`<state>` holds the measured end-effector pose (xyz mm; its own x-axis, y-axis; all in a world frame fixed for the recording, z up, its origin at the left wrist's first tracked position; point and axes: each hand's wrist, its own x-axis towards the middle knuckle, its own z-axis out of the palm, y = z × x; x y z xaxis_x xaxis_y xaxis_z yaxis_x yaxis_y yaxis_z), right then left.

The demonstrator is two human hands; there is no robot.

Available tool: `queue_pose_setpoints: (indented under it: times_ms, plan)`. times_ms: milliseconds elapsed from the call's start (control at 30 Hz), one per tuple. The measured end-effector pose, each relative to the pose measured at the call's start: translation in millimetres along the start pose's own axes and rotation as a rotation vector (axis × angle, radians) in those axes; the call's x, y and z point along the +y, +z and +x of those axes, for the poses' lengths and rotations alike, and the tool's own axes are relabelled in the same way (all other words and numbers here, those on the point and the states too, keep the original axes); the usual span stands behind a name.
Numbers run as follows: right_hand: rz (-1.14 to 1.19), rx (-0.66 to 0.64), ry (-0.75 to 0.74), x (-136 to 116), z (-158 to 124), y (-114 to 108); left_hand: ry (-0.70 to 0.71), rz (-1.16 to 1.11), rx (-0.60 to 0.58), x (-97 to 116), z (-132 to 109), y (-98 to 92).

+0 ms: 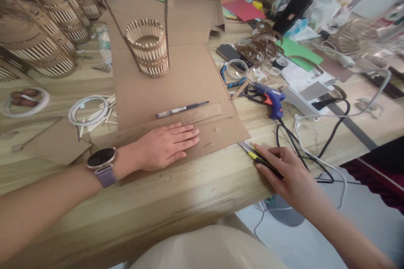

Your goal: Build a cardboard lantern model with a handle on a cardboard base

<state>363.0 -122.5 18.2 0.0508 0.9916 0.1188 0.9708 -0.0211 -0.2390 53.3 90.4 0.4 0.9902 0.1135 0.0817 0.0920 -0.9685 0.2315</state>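
Observation:
My left hand [167,145] lies flat, fingers stretched out, on the front part of a large brown cardboard sheet [189,75]. My right hand [284,170] is closed around a black and yellow utility knife [260,159], its blade extended and pointing at the sheet's front right corner. Just beyond my left fingertips are a pen [183,109] and a cardboard strip [203,113], both lying on the sheet. A small basket of light sticks [153,56] with a tall handle stands farther back on the cardboard.
A blue glue gun [273,100] with black cables lies to the right, near a white power strip [304,96]. Tape rings [88,110] and loose sticks are at left. Several larger baskets [38,48] stand at the back left. The table's front edge runs below my hands.

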Motion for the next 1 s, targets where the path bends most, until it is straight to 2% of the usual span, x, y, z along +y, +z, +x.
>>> queue_pose_setpoints:
  times_ms: [133, 367, 1000]
  plan:
    - [-0.004, 0.009, 0.008, -7.3, -6.3, 0.4, -0.006, -0.019, 0.012, 0.1, 0.2, 0.6]
    - [-0.007, 0.034, -0.016, -20.9, 1.0, 5.4, 0.006, -0.013, 0.022, -0.8, 0.4, 0.3]
    - [-0.067, 0.026, -0.071, -35.3, 5.6, 4.9, 0.002, 0.011, 0.029, 0.2, 1.0, -0.1]
